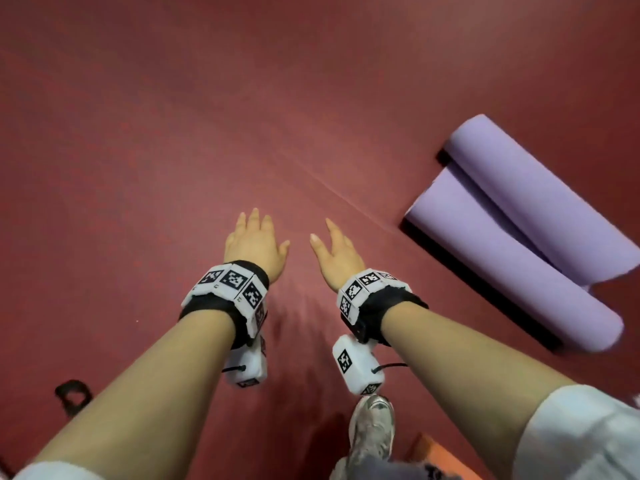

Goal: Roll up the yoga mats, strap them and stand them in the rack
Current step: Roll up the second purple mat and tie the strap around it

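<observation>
A black looped strap is lying at lower left on the red floor. The left hand and right hand are reaching forward, fingers extended and holding nothing. The rolled purple yoga mat is lying at right, well apart from both hands.

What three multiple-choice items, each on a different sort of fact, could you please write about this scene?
1. Where is the yoga mat? A right of the left hand and right hand; B between them; C left of them.
2. What colour is the mat? A green; B purple; C black.
3. How are the hands? A open, empty; B gripping the mat; C clenched fists.
Key: 1 A, it lies on the floor at the right; 2 B, its surface is lilac-purple; 3 A, the fingers are straight and hold nothing.
</observation>
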`<state>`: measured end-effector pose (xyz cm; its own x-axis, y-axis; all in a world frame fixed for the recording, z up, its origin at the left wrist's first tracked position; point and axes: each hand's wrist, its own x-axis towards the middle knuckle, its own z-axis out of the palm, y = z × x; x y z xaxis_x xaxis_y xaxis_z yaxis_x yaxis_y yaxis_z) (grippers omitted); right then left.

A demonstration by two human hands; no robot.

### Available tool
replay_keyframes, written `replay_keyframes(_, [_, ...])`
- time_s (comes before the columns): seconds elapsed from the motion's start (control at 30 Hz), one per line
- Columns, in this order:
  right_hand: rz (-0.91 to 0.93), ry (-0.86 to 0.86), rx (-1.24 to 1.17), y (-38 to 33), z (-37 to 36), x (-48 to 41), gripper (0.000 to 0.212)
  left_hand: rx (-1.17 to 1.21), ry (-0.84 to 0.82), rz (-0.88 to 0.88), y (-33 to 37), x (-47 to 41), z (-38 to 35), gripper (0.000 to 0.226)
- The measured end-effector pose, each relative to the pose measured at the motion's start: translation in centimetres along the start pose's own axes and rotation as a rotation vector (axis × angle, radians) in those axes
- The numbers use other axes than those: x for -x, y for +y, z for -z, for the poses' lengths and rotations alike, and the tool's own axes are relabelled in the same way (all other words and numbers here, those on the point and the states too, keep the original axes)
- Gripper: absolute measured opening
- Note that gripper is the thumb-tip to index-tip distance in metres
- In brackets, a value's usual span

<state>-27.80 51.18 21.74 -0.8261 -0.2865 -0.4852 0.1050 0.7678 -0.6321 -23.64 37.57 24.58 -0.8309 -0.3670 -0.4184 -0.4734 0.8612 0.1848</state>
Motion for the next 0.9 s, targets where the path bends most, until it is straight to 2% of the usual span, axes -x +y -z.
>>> replay_keyframes(0.23, [-0.265,0.214,-0.198,12.8,13.8,-7.4,0.060,-0.058,-0.069,-0.258,19.9,-9.3,-3.8,0.058])
replay_keyframes(0.47, [-0.426,0.349,-0.245,21.6,21.6,-12.6,0.055,-0.125,-0.128,-0.468,31.7,-15.3,-8.4,0.054])
replay_keyframes(0.67, [-0.486,0.439,-0.149,30.4,25.0,-17.5,0.055,-0.188,-0.101,-0.633,39.6,-20.4,-14.4,0.054])
replay_keyframes(0.8, [-0.506,0.406,0.026,37.7,25.5,-20.4,0.056,-0.205,-0.081,-0.707,44.6,-23.4,-19.9,0.054])
replay_keyframes(0.9, [-0.538,0.375,0.071,42.4,25.0,-22.1,0.059,-0.265,-0.065,-0.783,47.5,-24.7,-24.3,0.048])
